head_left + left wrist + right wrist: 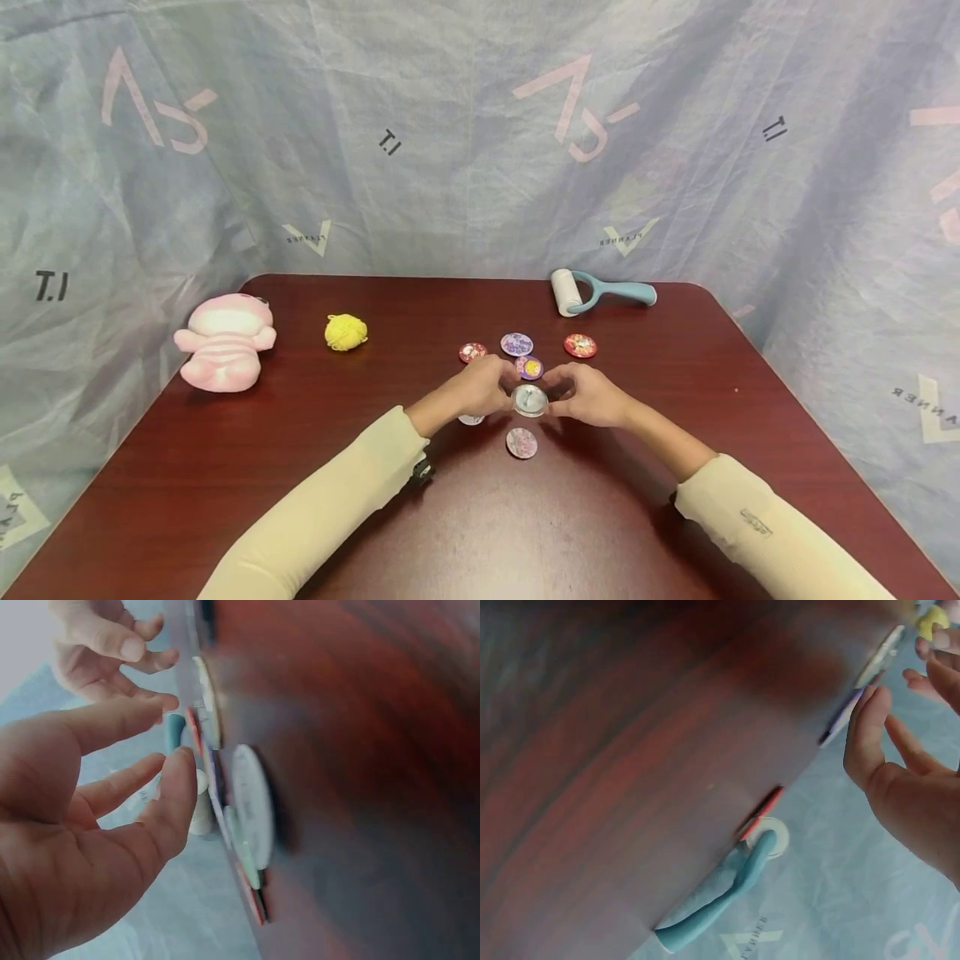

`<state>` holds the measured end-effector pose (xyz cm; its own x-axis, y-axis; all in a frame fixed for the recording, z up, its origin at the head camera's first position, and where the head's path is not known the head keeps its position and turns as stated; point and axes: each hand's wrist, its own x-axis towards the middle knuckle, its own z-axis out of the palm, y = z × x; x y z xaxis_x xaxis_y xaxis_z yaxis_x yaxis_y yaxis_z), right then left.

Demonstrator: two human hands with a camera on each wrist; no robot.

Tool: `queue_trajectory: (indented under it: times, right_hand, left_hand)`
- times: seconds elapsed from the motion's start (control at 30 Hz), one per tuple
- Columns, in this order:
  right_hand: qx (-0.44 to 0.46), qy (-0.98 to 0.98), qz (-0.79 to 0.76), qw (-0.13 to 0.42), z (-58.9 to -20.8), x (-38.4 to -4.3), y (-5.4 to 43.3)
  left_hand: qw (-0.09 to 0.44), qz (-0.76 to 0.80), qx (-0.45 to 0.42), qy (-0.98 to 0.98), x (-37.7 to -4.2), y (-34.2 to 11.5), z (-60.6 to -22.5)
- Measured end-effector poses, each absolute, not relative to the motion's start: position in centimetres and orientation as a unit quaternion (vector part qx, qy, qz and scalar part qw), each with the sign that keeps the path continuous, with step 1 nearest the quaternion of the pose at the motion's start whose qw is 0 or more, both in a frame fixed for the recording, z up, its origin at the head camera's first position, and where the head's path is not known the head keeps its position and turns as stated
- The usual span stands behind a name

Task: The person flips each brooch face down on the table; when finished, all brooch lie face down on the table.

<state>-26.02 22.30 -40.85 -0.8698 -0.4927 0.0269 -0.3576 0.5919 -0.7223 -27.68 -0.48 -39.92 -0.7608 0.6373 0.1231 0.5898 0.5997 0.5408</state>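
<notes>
A round badge [531, 401] lies back side up, its silvery back showing, between the two hands. My left hand [483, 386] is at its left edge and my right hand [592, 396] at its right, fingers loosely bent. In the left wrist view the left hand [112, 817] has its thumb and fingers spread with nothing between them. The right hand [907, 765] looks likewise relaxed in the right wrist view. A purple badge with a yellow figure [529, 367] lies just beyond. Nearer sits a pink patterned badge [522, 443]; a whitish badge [472, 419] is partly covered by the left hand.
Farther back lie a red badge [473, 352], a violet badge [517, 344] and another red badge [581, 346]. A lint roller with a blue handle [618, 291] rests near the far edge. Leftward are a yellow yarn ball [346, 332] and a pink plush toy [227, 343].
</notes>
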Motion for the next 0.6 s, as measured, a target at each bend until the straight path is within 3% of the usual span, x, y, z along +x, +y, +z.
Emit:
queue_trajectory:
  times: [0.2, 0.6]
  right_hand:
    - [-0.237, 0.884, -0.389, 0.102, -40.2, -24.7, 21.8]
    - [-0.241, 0.903, -0.347, 0.081, -39.3, -21.7, 20.1]
  left_hand:
    - [0.054, 0.318, 0.326, 0.888, -26.7, -1.8, -39.3]
    - [0.099, 0.418, 0.272, 0.861, -23.1, -3.1, -39.5]
